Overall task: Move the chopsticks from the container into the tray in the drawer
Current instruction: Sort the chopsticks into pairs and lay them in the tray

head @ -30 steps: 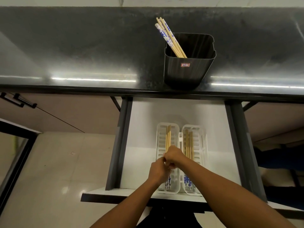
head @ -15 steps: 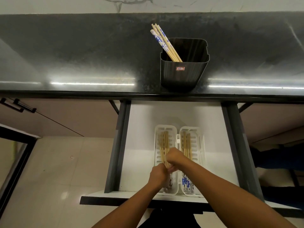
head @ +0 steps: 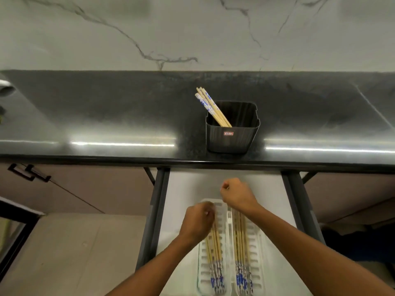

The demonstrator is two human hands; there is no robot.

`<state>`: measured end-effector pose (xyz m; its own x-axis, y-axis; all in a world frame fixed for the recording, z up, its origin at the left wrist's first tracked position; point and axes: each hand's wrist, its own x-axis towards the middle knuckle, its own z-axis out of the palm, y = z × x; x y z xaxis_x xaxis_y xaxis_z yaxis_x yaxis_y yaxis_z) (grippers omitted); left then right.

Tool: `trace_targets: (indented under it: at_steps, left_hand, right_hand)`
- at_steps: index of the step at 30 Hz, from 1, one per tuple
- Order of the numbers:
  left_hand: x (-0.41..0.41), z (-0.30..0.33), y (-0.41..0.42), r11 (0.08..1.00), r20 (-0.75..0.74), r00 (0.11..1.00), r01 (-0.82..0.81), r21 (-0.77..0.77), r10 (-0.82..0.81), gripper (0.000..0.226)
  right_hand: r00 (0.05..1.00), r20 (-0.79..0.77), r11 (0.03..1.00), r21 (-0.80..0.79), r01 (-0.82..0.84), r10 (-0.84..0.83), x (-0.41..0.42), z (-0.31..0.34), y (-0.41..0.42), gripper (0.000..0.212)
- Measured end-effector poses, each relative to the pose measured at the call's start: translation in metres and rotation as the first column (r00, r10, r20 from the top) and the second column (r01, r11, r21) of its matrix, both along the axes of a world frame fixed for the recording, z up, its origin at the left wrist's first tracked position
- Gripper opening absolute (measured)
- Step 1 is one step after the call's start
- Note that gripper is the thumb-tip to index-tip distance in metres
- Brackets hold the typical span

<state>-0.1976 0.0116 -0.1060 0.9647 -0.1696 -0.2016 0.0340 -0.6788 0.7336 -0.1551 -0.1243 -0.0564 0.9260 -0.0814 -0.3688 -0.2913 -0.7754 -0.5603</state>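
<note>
A black ribbed container (head: 232, 135) stands on the dark counter and holds several wooden chopsticks (head: 210, 107) with blue-patterned tops, leaning to its left rim. Below it the drawer (head: 190, 189) is pulled out, with two white slotted trays side by side. Several chopsticks (head: 216, 251) lie in the left tray (head: 201, 274) and several more chopsticks (head: 240, 251) in the right tray (head: 259, 263). My left hand (head: 198, 221) hovers over the far end of the left tray with curled fingers, slightly blurred, nothing visibly held. My right hand (head: 237, 195) is a loose fist beyond the trays, holding nothing.
The dark polished counter (head: 106, 116) runs the full width, backed by a marble wall. Grey drawer rails (head: 158, 210) flank the drawer. A cabinet door with a black handle (head: 27, 173) is at the left, with tiled floor below.
Both hands have let go of the chopsticks in the left tray and moved apart; the right hand has risen toward the counter. The camera has tilted up.
</note>
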Motion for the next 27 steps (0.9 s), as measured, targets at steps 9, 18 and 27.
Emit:
trace_targets:
  at_steps: [9,18,27]
  left_hand:
    - [0.103,0.085,0.010,0.917,0.194,0.944,-0.188,-0.352,0.268,0.019]
    - [0.153,0.125,-0.006,0.877,0.151,0.925,-0.267,-0.399,0.350,0.026]
    - [0.156,0.119,-0.007,0.887,0.127,0.936,-0.258,-0.383,0.327,0.027]
  right_hand:
    - [0.884,0.465,0.997,0.075,0.012,-0.046,0.081,0.100,-0.005,0.019]
    - [0.935,0.344,0.981,-0.192,-0.014,0.081,0.163,0.113,-0.010,0.018]
    - [0.985,0.094,0.970,-0.211,-0.123,0.146,0.185,0.094,-0.013,0.031]
